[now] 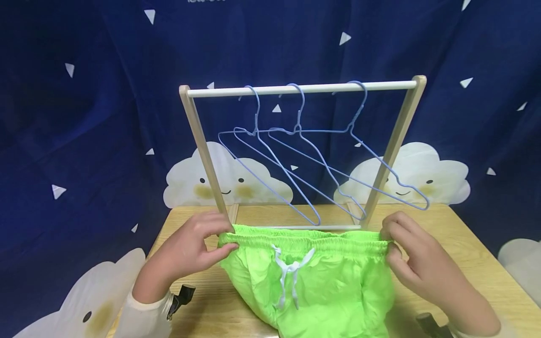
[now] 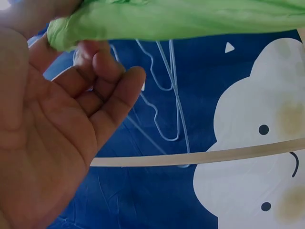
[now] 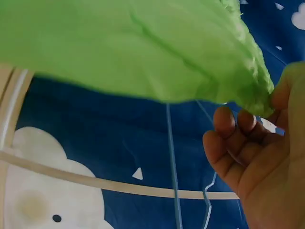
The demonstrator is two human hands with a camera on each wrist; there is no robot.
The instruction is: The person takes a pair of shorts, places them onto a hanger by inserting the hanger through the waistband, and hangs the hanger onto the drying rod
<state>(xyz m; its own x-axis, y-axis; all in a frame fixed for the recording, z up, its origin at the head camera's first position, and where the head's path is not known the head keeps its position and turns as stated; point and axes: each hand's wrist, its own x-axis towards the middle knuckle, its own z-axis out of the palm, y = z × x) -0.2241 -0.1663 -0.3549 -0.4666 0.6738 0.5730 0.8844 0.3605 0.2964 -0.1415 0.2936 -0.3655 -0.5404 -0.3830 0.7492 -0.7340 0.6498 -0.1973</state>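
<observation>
Bright green shorts (image 1: 321, 286) with an elastic waistband and a tied white drawstring (image 1: 291, 268) hang between both hands above the table. My left hand (image 1: 192, 246) pinches the left end of the waistband between thumb and fingers. At the opposite end, my right hand (image 1: 422, 260) grips the waistband the same way, so it is stretched wide. In the left wrist view, green cloth (image 2: 181, 19) passes between the thumb and index finger, the other fingers lying loosely bent below. The right wrist view shows the cloth (image 3: 143, 57) pinched at its corner. The lower part of the shorts runs out of the head view.
Behind the shorts stands a small wooden rack (image 1: 390, 145) with a white rod (image 1: 220, 91). Three blue wire hangers hang on it, the rightmost hanger (image 1: 376, 155) tilted outward. Everything is on a wooden table (image 1: 456, 249), with a dark blue cloud-patterned curtain (image 1: 105, 117) around it.
</observation>
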